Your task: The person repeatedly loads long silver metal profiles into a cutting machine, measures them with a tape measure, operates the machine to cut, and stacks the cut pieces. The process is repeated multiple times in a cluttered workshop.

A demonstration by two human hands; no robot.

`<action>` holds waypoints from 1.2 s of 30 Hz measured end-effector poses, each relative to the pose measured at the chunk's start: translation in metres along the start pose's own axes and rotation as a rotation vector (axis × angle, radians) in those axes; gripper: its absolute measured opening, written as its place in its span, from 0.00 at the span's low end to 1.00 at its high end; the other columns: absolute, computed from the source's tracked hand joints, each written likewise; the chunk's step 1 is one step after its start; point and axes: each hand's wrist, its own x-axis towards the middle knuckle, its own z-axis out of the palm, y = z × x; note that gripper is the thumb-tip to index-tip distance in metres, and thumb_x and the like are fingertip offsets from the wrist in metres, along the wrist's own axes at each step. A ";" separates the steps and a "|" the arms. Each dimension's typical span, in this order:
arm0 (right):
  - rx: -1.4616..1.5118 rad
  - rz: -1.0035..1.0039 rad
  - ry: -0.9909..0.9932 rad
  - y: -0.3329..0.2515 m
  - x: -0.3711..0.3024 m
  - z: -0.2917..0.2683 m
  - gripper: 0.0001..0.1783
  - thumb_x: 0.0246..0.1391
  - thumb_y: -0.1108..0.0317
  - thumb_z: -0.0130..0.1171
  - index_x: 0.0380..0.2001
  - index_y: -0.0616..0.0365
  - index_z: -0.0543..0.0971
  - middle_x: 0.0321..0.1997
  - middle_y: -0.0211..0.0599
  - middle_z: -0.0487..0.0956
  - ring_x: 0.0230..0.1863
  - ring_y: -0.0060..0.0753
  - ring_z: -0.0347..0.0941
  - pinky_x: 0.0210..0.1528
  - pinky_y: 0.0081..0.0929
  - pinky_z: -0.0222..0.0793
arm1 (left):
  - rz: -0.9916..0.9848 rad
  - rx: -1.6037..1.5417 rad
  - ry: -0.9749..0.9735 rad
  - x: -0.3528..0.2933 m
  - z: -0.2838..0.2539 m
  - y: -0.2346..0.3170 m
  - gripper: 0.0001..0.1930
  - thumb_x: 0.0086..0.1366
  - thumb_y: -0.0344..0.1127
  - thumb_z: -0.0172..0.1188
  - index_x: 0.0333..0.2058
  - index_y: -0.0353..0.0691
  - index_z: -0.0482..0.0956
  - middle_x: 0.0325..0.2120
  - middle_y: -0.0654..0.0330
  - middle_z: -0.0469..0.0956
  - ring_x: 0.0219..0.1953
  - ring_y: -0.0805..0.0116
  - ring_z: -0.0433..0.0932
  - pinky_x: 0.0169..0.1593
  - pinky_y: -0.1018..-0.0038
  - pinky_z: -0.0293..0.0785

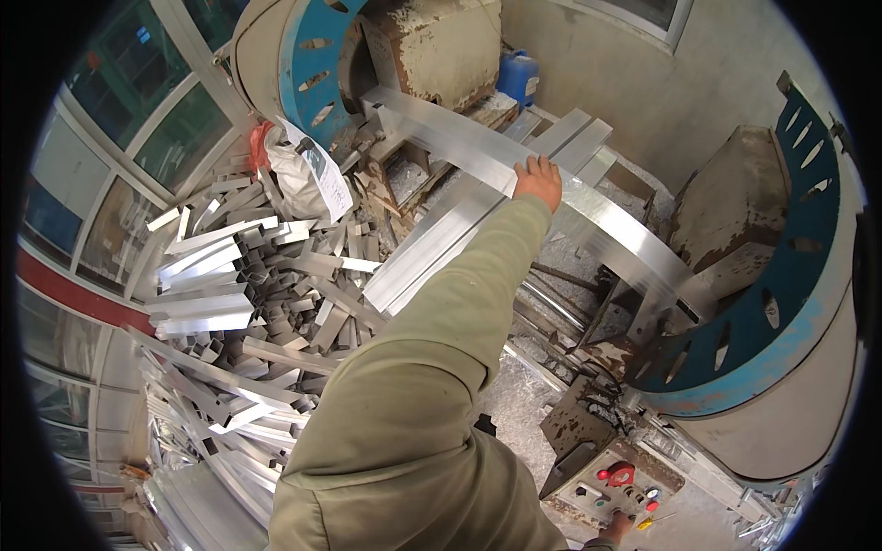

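A long silver aluminium profile (441, 133) spans the double-headed saw, from the left blue saw head (317, 83) to the right blue saw head (790, 275). Near the middle of its length, my left hand (539, 183) grips it from above, fingers bent over its upper face. My left arm reaches across from the lower edge in an olive sleeve. At the lower right, my right hand (617, 526) is at the near edge of the control panel (616, 487), by its buttons. Its fingers are small and partly hidden, so their closure cannot be made out.
A large heap of cut aluminium pieces (276, 285) lies on the left. More profiles (436, 243) rest beside the machine. A white sack (303, 174) leans near the left head, and a blue jug (517, 75) stands by the wall. A yellow-handled screwdriver (654, 521) lies near the panel.
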 end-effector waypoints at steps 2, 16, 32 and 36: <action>0.071 0.044 -0.004 -0.004 -0.001 -0.002 0.39 0.58 0.76 0.57 0.75 0.60 0.70 0.65 0.45 0.81 0.55 0.43 0.80 0.55 0.47 0.82 | 0.003 0.008 0.004 -0.001 0.000 0.002 0.28 0.80 0.37 0.53 0.75 0.39 0.71 0.76 0.51 0.69 0.74 0.45 0.68 0.69 0.38 0.68; -0.019 0.092 0.069 0.040 0.006 -0.031 0.39 0.59 0.56 0.66 0.74 0.31 0.69 0.66 0.25 0.78 0.62 0.42 0.72 0.53 0.63 0.63 | 0.007 -0.033 0.039 0.004 0.004 -0.001 0.26 0.79 0.36 0.53 0.73 0.38 0.73 0.75 0.50 0.70 0.73 0.45 0.69 0.68 0.38 0.69; -0.315 0.131 -0.072 -0.016 -0.184 0.139 0.25 0.75 0.41 0.57 0.46 0.56 0.79 0.34 0.39 0.86 0.27 0.35 0.81 0.21 0.34 0.72 | -0.032 -0.099 0.040 0.002 0.017 0.000 0.28 0.81 0.39 0.50 0.75 0.35 0.71 0.77 0.45 0.68 0.74 0.38 0.66 0.72 0.30 0.59; -0.449 0.067 0.015 -0.021 -0.191 0.129 0.27 0.72 0.44 0.57 0.48 0.61 0.83 0.31 0.42 0.84 0.26 0.37 0.80 0.20 0.37 0.76 | 0.002 -0.114 0.056 0.009 0.020 0.020 0.29 0.78 0.41 0.54 0.73 0.35 0.72 0.74 0.45 0.70 0.73 0.39 0.68 0.70 0.31 0.63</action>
